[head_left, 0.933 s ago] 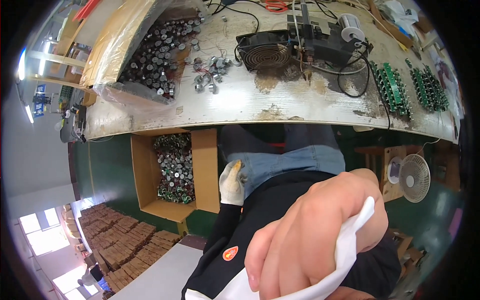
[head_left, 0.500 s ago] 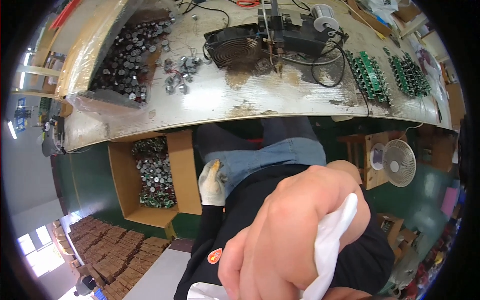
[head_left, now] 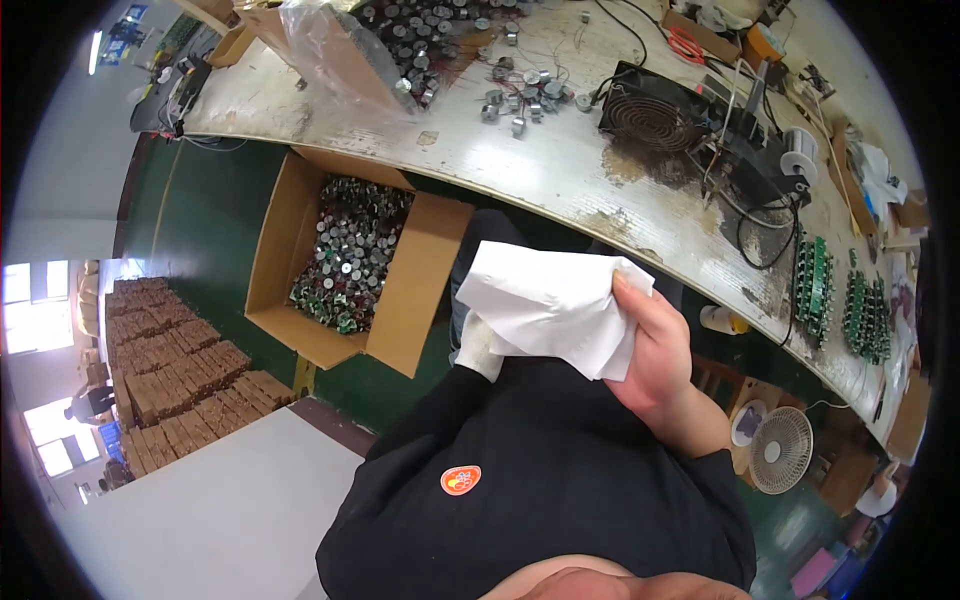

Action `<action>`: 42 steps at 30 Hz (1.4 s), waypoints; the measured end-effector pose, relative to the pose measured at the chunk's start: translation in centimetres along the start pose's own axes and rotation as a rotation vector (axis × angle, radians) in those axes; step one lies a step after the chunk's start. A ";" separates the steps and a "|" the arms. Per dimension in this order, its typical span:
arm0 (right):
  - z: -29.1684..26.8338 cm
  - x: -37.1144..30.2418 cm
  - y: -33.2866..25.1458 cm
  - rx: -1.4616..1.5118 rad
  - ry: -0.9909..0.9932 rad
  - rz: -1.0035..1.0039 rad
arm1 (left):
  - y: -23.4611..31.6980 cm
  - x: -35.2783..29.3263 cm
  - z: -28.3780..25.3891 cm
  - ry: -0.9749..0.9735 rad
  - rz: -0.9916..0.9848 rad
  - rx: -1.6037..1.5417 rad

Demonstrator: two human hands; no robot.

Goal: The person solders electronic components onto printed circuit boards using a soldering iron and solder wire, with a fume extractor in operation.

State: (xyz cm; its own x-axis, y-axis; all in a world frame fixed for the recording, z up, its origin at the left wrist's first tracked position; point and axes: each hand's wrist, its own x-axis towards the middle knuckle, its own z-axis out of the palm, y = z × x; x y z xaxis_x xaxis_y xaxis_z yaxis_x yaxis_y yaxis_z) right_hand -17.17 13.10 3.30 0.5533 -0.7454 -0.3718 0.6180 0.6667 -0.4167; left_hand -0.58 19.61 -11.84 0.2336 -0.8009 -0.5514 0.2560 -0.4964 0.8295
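Observation:
My bare right hand point(head_left: 655, 340) pinches a white paper tissue point(head_left: 545, 295) at its right edge, thumb on top. The tissue is spread and creased in front of my torso, above my lap. My left hand point(head_left: 478, 345), in a white glove, is behind the tissue's lower left part. Its fingers are hidden, so I cannot see whether they grip anything. To the left, an open cardboard box point(head_left: 415, 285) holds many small round metal motors point(head_left: 350, 250) with wires, and some green circuit boards among them.
The worn workbench point(head_left: 480, 165) bears loose motors point(head_left: 530, 95), a black fan point(head_left: 645, 110), a soldering stand with a solder spool point(head_left: 798, 155), red scissors point(head_left: 685, 45) and green circuit boards point(head_left: 813, 285). A white fan point(head_left: 780, 450) stands at right. Brown stacks point(head_left: 185, 370) cover the floor at far left.
My right hand has moved away from the camera, down and forward, and the tissue is now spread out. The gloved left hand is now partly behind it. The view has turned left.

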 end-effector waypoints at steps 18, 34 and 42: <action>-1.9 0.5 0.7 0.049 0.061 0.100 | -2.5 1.3 -0.4 -0.089 0.122 -0.043; 2.6 -5.1 -5.0 -0.531 -0.874 -1.567 | 0.4 -0.2 1.1 0.009 -0.085 -0.029; 5.8 -5.4 -5.3 -0.478 -0.919 -1.242 | 0.0 -0.3 1.0 0.042 -0.064 -0.048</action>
State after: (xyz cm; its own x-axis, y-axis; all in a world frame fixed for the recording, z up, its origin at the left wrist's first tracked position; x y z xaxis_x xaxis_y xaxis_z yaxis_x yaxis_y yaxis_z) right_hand -20.19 13.61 12.32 0.1086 -0.4271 0.8977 0.7921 -0.5085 -0.3377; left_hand -1.62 19.49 -11.60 0.2540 -0.7529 -0.6071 0.3161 -0.5286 0.7878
